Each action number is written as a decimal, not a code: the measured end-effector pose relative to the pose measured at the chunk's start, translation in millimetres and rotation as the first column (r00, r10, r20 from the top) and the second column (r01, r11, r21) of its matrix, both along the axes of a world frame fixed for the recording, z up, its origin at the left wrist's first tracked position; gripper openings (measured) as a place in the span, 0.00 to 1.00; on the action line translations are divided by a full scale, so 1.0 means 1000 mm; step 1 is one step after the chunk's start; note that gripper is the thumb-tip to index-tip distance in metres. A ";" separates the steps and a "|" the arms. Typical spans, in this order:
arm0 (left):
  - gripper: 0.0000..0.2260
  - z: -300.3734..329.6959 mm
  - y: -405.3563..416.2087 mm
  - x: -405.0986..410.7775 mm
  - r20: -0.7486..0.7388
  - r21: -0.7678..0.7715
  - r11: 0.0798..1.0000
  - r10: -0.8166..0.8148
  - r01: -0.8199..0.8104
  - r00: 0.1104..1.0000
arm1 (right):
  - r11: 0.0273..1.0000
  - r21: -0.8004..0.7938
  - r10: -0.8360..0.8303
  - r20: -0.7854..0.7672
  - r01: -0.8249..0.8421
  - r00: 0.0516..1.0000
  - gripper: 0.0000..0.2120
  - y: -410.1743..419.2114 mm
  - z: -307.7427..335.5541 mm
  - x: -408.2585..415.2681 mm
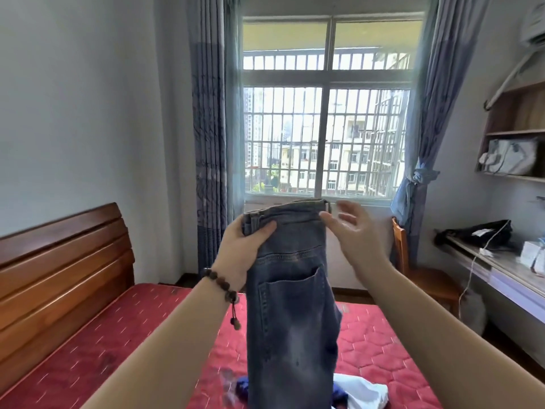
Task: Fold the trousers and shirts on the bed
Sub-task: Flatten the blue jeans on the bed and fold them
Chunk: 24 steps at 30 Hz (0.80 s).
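A pair of faded blue jeans point(290, 314) hangs upright in the air above the red mattress point(124, 343), doubled lengthwise with a back pocket facing me. My left hand point(244, 249), with a bead bracelet at the wrist, grips the left end of the waistband. My right hand point(351, 231) is beside the right end of the waistband, fingers spread and blurred, thumb near the denim but holding nothing. Below the jeans lie a white garment point(362, 394) and a dark blue garment point(243, 385) on the bed.
A wooden headboard point(59, 273) runs along the left. Straight ahead is a barred window point(324, 113) with blue curtains. At the right stand a wooden chair point(413, 270), a desk point(501, 270) with a black bag and cable, and wall shelves point(519, 137).
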State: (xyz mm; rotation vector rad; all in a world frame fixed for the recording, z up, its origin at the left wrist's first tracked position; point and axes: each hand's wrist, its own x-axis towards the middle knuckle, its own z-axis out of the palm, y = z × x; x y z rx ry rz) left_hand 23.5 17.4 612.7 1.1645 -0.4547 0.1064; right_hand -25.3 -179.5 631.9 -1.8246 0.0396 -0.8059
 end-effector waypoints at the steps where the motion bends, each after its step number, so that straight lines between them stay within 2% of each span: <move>1: 0.08 0.006 0.007 0.001 0.009 -0.008 0.999 -0.042 0.042 0.999 | 1.000 0.006 -0.014 -0.059 0.014 0.998 0.30 -0.013 -0.001 0.003; 2: 0.10 0.011 0.013 0.003 0.027 0.001 0.998 -0.070 0.070 0.997 | 0.992 0.103 0.093 -0.146 -0.079 0.985 0.38 -0.024 -0.002 0.006; 3: 0.11 0.016 0.017 0.004 0.044 0.024 0.996 -0.087 0.086 0.995 | 0.945 0.234 0.278 -0.212 -0.227 0.937 0.39 -0.033 -0.004 0.010; 4: 0.13 0.020 0.020 0.005 0.061 0.051 0.995 -0.091 0.088 0.994 | 0.858 0.358 0.464 -0.232 -0.369 0.855 0.35 -0.036 -0.005 0.010; 5: 0.13 0.023 0.022 0.006 0.076 0.076 0.994 -0.087 0.081 0.993 | 0.791 0.429 0.559 -0.218 -0.436 0.800 0.30 -0.035 -0.005 0.011; 6: 0.14 0.025 0.025 0.008 0.080 0.094 0.993 -0.082 0.074 0.993 | 0.768 0.443 0.584 -0.190 -0.462 0.789 0.27 -0.032 -0.004 0.011; 8: 0.16 0.026 0.035 0.011 0.029 0.113 0.988 -0.106 0.102 0.994 | 0.789 0.401 0.543 -0.097 -0.466 0.834 0.25 -0.022 0.000 0.012; 11: 0.15 0.030 0.047 0.012 -0.089 0.185 0.966 -0.169 0.183 0.982 | 0.802 0.353 0.497 0.055 -0.482 0.866 0.13 -0.008 0.015 0.011; 13: 0.12 0.039 0.045 0.012 -0.078 0.165 0.977 -0.121 0.133 0.990 | 0.788 0.377 0.480 0.120 -0.487 0.869 0.13 -0.001 0.017 0.011; 15: 0.09 0.051 0.040 0.013 -0.027 0.100 0.994 -0.044 0.047 0.999 | 0.817 0.351 0.462 0.076 -0.458 0.883 0.19 0.004 0.010 0.007; 16: 0.07 0.057 0.038 0.014 -0.005 0.078 0.997 -0.010 0.010 1.000 | 0.849 0.288 0.464 -0.007 -0.443 0.886 0.20 0.004 0.002 0.006; 18: 0.05 0.062 0.037 0.016 0.025 0.077 0.996 0.034 -0.036 0.999 | 0.884 0.158 0.462 -0.165 -0.439 0.871 0.16 0.000 -0.012 0.003; 19: 0.04 0.062 0.038 0.016 0.029 0.088 0.995 0.041 -0.044 0.999 | 0.899 0.128 0.435 -0.179 -0.418 0.882 0.14 -0.003 -0.014 0.001; 22: 0.02 0.058 0.040 0.018 0.042 0.054 0.998 0.028 -0.030 0.999 | 0.933 0.139 0.337 -0.019 -0.331 0.941 0.12 -0.015 -0.016 -0.002; 24: 0.02 0.060 0.042 0.019 0.054 0.018 1.000 0.004 -0.005 0.999 | 0.909 0.174 0.391 -0.036 -0.379 0.920 0.16 -0.023 -0.031 -0.008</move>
